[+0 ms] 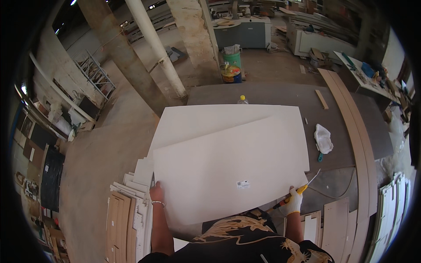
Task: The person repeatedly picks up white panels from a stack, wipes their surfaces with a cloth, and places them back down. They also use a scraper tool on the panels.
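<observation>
The bare left hand [156, 193], a bracelet at its wrist, grips the left edge of a large white panel [201, 175], its fingers partly hidden. The gloved right hand [294, 204] is closed around a yellow-handled tool [301, 189] with a thin pointed tip, at the panel's near right corner; whether it also pinches the panel, I cannot tell. A small white label [243, 184] with a dark square code sits near the panel's near edge, its print too small to make out. The panel lies askew over a second white panel [184, 125], covering most of it; together they hide much of the dark worktop [280, 93]. Past the far edge of the panels shows a yellow-capped bottle [242, 100], its lower part hidden. To their right lie a crumpled white object [323, 139], unclear in kind, a teal handle [320, 157] and a loose cable [335, 197]. Long brown strips [353, 122] run along the worktop's right side. Stacked boards [119, 223] stand left of the left forearm, cut off below.
</observation>
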{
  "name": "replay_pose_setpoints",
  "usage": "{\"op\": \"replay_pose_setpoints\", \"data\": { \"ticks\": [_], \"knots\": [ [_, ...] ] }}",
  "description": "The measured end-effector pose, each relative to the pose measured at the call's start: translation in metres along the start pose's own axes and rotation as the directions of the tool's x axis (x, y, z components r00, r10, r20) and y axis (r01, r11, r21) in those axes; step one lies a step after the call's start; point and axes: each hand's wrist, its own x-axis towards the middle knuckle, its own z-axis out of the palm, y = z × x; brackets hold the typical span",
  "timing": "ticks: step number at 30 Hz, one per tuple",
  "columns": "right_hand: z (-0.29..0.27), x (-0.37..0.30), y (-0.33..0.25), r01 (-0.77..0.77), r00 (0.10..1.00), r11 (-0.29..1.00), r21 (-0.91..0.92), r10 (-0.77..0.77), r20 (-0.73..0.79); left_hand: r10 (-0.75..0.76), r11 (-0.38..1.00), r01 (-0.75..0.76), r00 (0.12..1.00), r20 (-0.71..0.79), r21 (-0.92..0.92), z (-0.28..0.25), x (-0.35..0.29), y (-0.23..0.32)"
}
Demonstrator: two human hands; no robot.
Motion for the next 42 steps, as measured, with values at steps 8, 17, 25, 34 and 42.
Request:
{"op": "replay_pose_setpoints", "data": {
  "ticks": [8,17,25,34,42],
  "knots": [
    [0.063,-0.018,0.011,0.04,0.993,0.999,-0.033,-0.043,-0.107,-0.07,0.956,0.085,0.996,0.061,-0.282,0.014,0.192,0.051],
    [0.092,-0.048,0.056,0.012,0.923,0.957,-0.289,-0.123,-0.365,0.072,0.986,-0.085,0.993,0.095,0.142,0.038,0.246,0.133],
    [0.012,-0.131,0.124,0.015,0.788,0.983,-0.181,-0.123,-0.603,0.788,0.616,-0.78,0.613,0.064,-0.108,0.074,0.144,0.215],
    [0.071,-0.164,0.103,0.131,0.991,0.332,-0.934,-0.078,0.111,0.939,-0.117,-0.867,-0.256,0.231,-0.485,0.065,0.01,0.388],
    [-0.048,-0.108,0.04,0.129,0.989,0.353,-0.926,0.016,0.144,0.87,-0.262,-0.875,-0.397,0.292,-0.407,0.079,-0.062,0.517]
  ]
}}
